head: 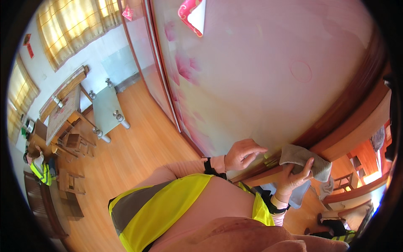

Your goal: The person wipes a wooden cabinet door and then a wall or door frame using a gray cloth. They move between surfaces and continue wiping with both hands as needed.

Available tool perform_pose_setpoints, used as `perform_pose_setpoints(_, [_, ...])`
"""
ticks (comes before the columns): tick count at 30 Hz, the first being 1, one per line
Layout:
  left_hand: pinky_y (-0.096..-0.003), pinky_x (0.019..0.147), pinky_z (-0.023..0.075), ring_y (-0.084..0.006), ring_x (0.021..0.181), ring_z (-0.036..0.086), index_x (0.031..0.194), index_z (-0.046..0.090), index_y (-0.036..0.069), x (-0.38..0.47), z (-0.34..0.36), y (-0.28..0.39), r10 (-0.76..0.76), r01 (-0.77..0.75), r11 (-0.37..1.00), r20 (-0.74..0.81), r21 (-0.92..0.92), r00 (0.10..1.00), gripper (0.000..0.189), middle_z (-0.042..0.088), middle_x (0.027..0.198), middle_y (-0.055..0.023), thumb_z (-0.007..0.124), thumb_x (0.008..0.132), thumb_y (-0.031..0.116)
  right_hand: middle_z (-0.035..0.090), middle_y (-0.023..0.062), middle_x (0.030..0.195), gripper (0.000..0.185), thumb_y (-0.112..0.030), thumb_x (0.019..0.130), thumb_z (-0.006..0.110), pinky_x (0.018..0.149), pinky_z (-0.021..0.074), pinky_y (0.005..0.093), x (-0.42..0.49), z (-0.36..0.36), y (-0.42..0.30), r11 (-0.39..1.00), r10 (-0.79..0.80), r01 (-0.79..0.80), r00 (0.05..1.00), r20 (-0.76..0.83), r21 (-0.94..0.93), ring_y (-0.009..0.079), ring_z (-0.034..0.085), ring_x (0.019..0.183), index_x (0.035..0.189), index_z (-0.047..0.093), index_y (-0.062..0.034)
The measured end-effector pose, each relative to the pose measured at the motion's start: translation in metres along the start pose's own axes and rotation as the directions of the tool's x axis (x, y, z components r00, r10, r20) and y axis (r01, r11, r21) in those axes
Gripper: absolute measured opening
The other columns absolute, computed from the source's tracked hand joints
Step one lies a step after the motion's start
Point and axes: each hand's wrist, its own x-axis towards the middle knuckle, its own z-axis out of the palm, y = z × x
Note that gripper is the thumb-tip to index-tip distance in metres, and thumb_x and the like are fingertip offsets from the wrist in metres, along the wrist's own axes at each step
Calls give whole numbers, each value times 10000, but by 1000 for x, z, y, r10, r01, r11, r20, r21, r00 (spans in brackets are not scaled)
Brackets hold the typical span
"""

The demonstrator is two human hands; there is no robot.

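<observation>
My right hand (294, 178) grips a folded grey cloth (310, 160), its thumb lying across the near side. The cloth is up against the dark wooden door frame (318, 134). To its left, my left hand (244, 156) hovers close to the lower part of a frosted glass door panel (248, 91) and holds nothing. Its fingers are bent, with the index finger partly stretched; I cannot tell whether it touches the glass. Pink flowers (185, 67) decorate the panel, and a red-and-white paper decoration (192, 15) is stuck high on it.
Behind the door frame are a pale plastic basin (300, 193) and another grey cloth (326, 188). A low glass table (107, 110), a wooden table (64, 110) and stools (74, 141) stand left. One person (41, 168) is far left; another (333, 228) is low right.
</observation>
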Motion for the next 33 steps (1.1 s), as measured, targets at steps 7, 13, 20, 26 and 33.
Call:
perform_pose_setpoints(7, [-353, 688, 522, -247, 779, 658, 1212, 706, 57, -5, -6, 2, 7, -7, 1000, 4, -10, 1000, 368, 757, 1006, -63, 626, 883, -85, 490, 254, 1333, 711, 49, 893, 619, 1081, 403, 549, -23, 5, 8, 999, 15, -17, 999, -37, -50, 465, 502, 1246, 1563, 408, -60])
perform_pose_setpoints(13, [-365, 684, 523, -264, 783, 658, 1196, 710, 52, -5, -11, 7, 15, -15, 1000, -1, -6, 1000, 361, 744, 984, -72, 638, 870, -86, 465, 282, 1358, 718, -2, 917, 619, 1109, 369, 561, -6, -7, -2, 986, 46, -36, 997, 54, -160, 484, 475, 1288, 1590, 377, -69])
perform_pose_setpoints(20, [-370, 668, 511, -280, 768, 653, 1155, 723, 57, -9, -9, 13, -8, 9, 1000, 28, -29, 1000, 338, 715, 913, -95, 645, 860, -89, 476, 262, 1348, 700, 20, 943, 567, 1088, 384, 552, 61, -20, -22, 986, 98, -86, 991, 86, -144, 460, 495, 1264, 1604, 368, -97])
perform_pose_setpoints(26, [-372, 658, 505, -280, 758, 647, 1161, 725, 69, -14, -10, 16, -38, 39, 999, 22, -16, 999, 360, 698, 879, -92, 644, 848, -89, 473, 270, 1309, 691, 8, 954, 538, 1028, 430, 541, 24, -12, -10, 980, 97, -80, 991, 90, -182, 453, 523, 1186, 1610, 333, -62])
perform_pose_setpoints(33, [-381, 649, 502, -277, 755, 646, 1168, 725, 77, -16, -16, 20, -30, 30, 999, -10, -12, 999, 360, 696, 878, -88, 643, 857, -84, 452, 277, 1346, 716, -3, 946, 516, 1063, 418, 566, -37, -2, 1, 995, 39, -28, 992, 117, -94, 483, 480, 1266, 1625, 301, -72])
